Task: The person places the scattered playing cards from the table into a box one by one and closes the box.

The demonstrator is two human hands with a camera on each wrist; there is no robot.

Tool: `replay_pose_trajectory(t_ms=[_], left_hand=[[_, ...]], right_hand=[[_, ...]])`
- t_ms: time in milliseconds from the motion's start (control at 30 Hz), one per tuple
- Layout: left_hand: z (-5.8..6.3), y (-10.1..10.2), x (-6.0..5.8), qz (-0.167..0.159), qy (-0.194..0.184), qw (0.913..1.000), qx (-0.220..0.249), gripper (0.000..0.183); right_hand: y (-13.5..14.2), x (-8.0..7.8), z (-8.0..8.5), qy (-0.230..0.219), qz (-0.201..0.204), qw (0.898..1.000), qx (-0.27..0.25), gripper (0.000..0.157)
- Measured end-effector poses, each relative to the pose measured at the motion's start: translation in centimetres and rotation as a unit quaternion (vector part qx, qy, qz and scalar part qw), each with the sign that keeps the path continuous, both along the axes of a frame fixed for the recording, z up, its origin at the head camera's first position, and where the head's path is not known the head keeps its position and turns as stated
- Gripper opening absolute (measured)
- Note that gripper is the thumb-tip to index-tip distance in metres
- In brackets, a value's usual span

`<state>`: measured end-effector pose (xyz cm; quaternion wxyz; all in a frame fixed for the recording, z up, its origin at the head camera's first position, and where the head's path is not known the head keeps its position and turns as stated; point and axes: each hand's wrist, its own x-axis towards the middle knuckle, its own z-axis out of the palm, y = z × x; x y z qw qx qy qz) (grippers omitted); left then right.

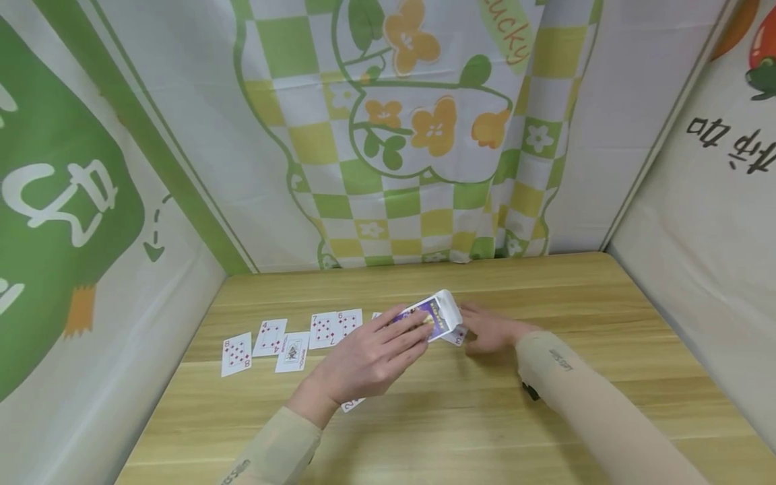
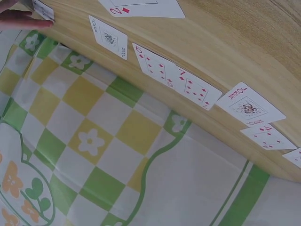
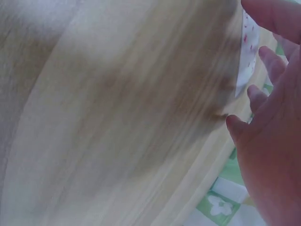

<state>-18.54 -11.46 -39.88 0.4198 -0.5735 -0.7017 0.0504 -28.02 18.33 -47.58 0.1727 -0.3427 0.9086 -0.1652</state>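
Note:
My left hand (image 1: 370, 357) holds a purple and white playing-card box (image 1: 450, 311), tilted, its white end flap facing right; the fingers lie across its printed face. Just right of the box, my right hand (image 1: 492, 328) is low at the table with its fingers spread beside a card marked 3 (image 1: 459, 335). Part of that card is hidden behind the box. The right wrist view shows the fingertips right at this red-pipped card (image 3: 248, 52). Under the left forearm, a 2 of diamonds (image 2: 141, 6) lies face up, mostly covered in the head view.
Along the back left of the wooden table (image 1: 582, 417) lie an 8 of diamonds (image 1: 236, 355), a 4 of diamonds (image 1: 269, 338), a joker (image 1: 292, 353), a 7 (image 1: 323, 330) and a 6 (image 1: 349, 325). Another joker (image 2: 109, 38) lies nearby. A checked curtain (image 1: 388, 202) hangs behind.

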Motion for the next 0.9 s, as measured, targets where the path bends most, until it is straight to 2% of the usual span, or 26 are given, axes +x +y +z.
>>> replay_pose_trajectory(t_ms=[267, 433, 600, 733, 900], left_hand=[[-0.1, -0.1, -0.1, 0.002, -0.002, 1.0, 0.0, 0.032], [-0.1, -0.1, 0.0, 0.001, -0.005, 1.0, 0.002, 0.031], [-0.1, -0.2, 0.0, 0.002, -0.005, 1.0, 0.001, 0.031], [0.0, -0.2, 0.0, 0.004, -0.005, 1.0, 0.0, 0.031], [0.0, -0.1, 0.1, 0.006, -0.007, 1.0, 0.0, 0.032]], right_hand=[[-0.1, 0.0, -0.2, 0.003, -0.002, 1.0, 0.029, 0.073], [0.1, 0.0, 0.1, 0.013, -0.025, 0.999, 0.04, 0.07], [0.4, 0.2, 0.2, 0.051, -0.042, 0.995, 0.071, 0.065], [0.8, 0.1, 0.0, 0.088, -0.043, 0.993, 0.07, 0.062], [1.1, -0.1, -0.4, 0.09, -0.058, 0.993, 0.055, 0.054]])
